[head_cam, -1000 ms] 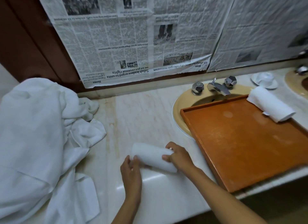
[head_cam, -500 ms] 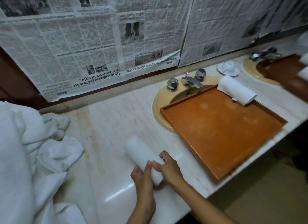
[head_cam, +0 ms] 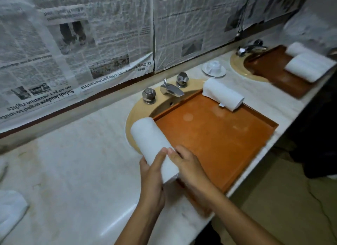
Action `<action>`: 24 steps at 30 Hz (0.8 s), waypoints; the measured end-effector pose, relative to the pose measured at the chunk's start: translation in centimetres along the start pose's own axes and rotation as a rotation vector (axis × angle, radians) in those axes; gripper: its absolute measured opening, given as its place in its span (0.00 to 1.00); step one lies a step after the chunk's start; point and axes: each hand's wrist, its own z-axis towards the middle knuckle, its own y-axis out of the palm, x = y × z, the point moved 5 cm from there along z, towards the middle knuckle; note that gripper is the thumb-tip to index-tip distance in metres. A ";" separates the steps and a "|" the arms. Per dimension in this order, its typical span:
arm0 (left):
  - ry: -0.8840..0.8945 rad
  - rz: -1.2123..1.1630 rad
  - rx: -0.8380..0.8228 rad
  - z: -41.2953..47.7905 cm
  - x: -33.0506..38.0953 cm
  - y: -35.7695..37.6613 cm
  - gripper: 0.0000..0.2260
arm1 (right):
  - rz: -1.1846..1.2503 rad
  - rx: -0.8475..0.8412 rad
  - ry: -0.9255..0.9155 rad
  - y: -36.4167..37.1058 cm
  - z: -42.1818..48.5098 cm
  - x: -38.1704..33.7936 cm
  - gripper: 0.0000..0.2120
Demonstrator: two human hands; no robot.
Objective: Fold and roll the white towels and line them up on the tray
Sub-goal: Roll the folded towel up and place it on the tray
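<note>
Head view: left hand (head_cam: 152, 173) and right hand (head_cam: 190, 167) curl fingers round rolled towel (head_cam: 148, 136), near end; soft, light, probably best pinned at flap.

The tray (head_cam: 215, 140) is coloured orange-brown, the rolled towel (head_cam: 149, 139) white; the counter (head_cam: 73, 162) is veined in cream, the basin (head_cam: 138, 113) tinted mustard.

Premises: a bathroom, and the twin basins suggest guest lodging. One long marble countertop (head_cam: 76, 162) holds two inset oval basins, the nearer basin (head_cam: 138, 113) and the farther basin (head_cam: 237, 64), each with a chrome tap (head_cam: 171, 89) and faceted knobs (head_cam: 149, 96). A white soap dish (head_cam: 213, 68) sits between them. Wooden trays (head_cam: 218, 139) laid across the basins carry rolled towels (head_cam: 223, 94). Newspaper (head_cam: 91, 44) covers the wall behind the counter.
</note>
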 end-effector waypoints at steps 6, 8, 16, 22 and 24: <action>-0.105 0.005 0.003 4.7 -4.4 9.9 0.32 | -0.111 -0.012 -0.016 -10.8 7.2 1.6 0.19; -0.130 0.023 0.018 6.3 -6.2 13.5 0.36 | -0.133 -0.024 -0.009 -15.0 10.0 2.6 0.16; -0.025 0.297 0.202 13.4 -9.5 25.8 0.32 | -0.559 0.432 -0.397 -27.9 20.4 1.1 0.03; 0.004 0.459 0.392 17.4 -8.5 29.7 0.30 | -0.836 0.172 -0.243 -30.3 27.9 2.7 0.27; 0.006 0.496 0.425 18.4 -8.2 30.7 0.32 | -0.873 0.066 -0.214 -30.2 28.6 4.0 0.31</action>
